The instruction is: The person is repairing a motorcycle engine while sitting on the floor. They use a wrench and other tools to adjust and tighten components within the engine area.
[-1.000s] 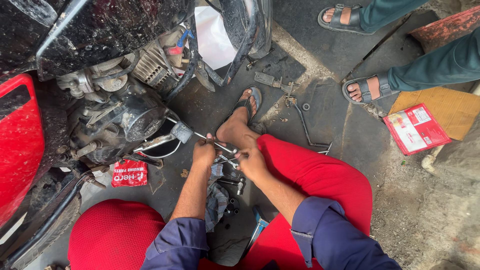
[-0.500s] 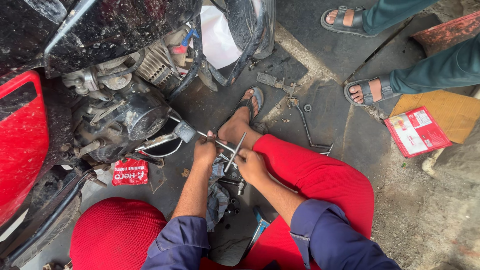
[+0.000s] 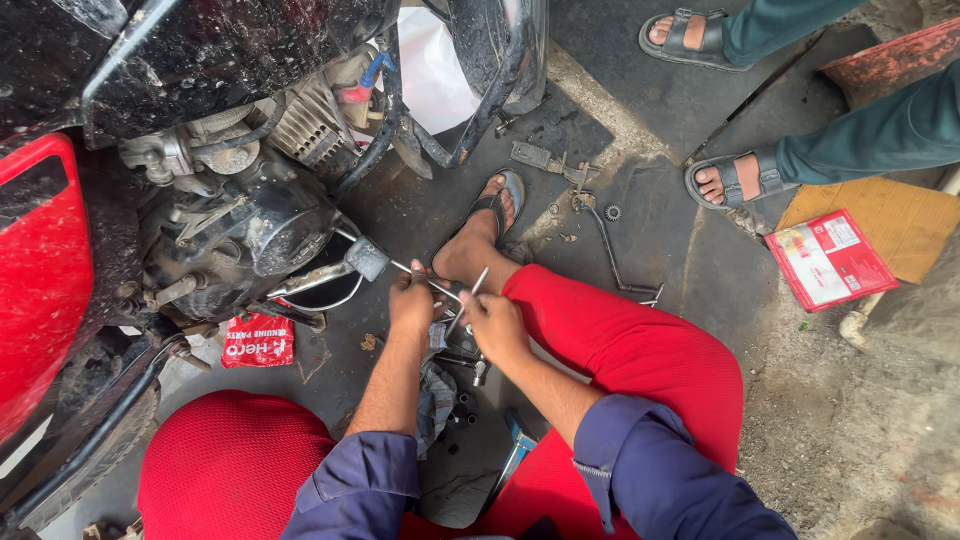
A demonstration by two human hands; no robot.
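Note:
I squat beside a motorcycle engine (image 3: 250,215) with red trousers and blue sleeves. My left hand (image 3: 411,300) grips a thin metal rod or cable that runs from a small grey block (image 3: 366,257) near the engine toward my hands. My right hand (image 3: 492,322) holds a slim metal tool (image 3: 470,292), its tip angled up toward my sandalled foot (image 3: 490,215). Both hands sit close together above a grey rag (image 3: 436,385) and several small sockets on the ground.
A red parts packet (image 3: 256,340) lies under the engine. A bent metal lever (image 3: 612,250), a small gear (image 3: 613,212) and bolts lie on the dark floor. Another person's sandalled feet (image 3: 735,180) stand at upper right near a red box (image 3: 828,258) on cardboard.
The view shifted slightly. My hands stayed together at the rod, and the slim tool in my right hand tilted more upright.

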